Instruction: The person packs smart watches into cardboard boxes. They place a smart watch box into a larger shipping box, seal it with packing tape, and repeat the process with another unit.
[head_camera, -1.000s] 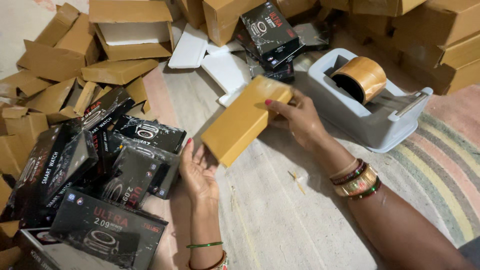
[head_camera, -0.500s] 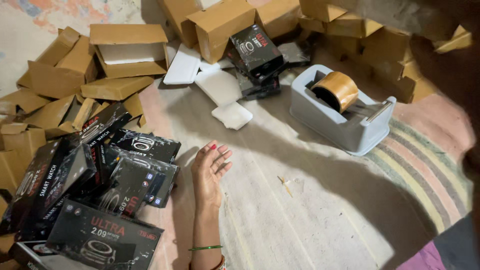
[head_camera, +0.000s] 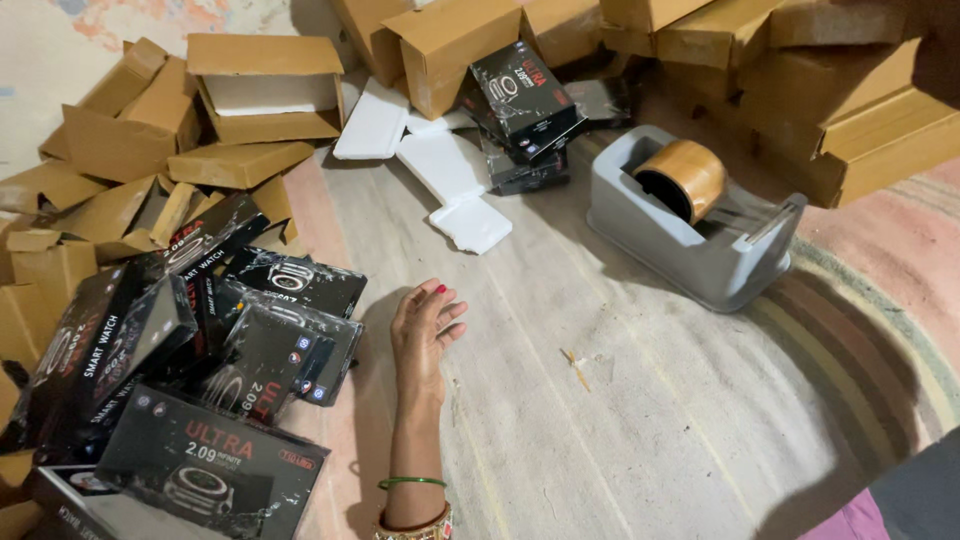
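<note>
On the striped rug (head_camera: 640, 420), my left hand (head_camera: 425, 325) lies palm down with the fingers loosely spread, gripping nothing. My right hand is out of view, so I cannot tell whether it is open or has hold of anything.

Just beside my left hand, to its left, sits a heap of black product boxes (head_camera: 200, 350), glossy cartons with a watch pictured on the lid, leaning on one another at odd angles. The nearest one almost touches my wrist. I judge the heap unsteady: a careless nudge from my forearm could send the top cartons sliding onto the rug, and their shiny faces look as if they would slip easily.

Farther out, white foam inserts (head_camera: 450, 180) lie scattered flat, and past them two more black boxes (head_camera: 520, 110) are stacked against open brown cardboard cartons (head_camera: 265, 85). To the right stands a grey tape dispenser (head_camera: 700, 225) loaded with a brown tape roll (head_camera: 682, 178); its cutting edge faces my side, so reaching across without looking might catch a finger. A small scrap (head_camera: 575, 368) lies on the rug between us.
</note>
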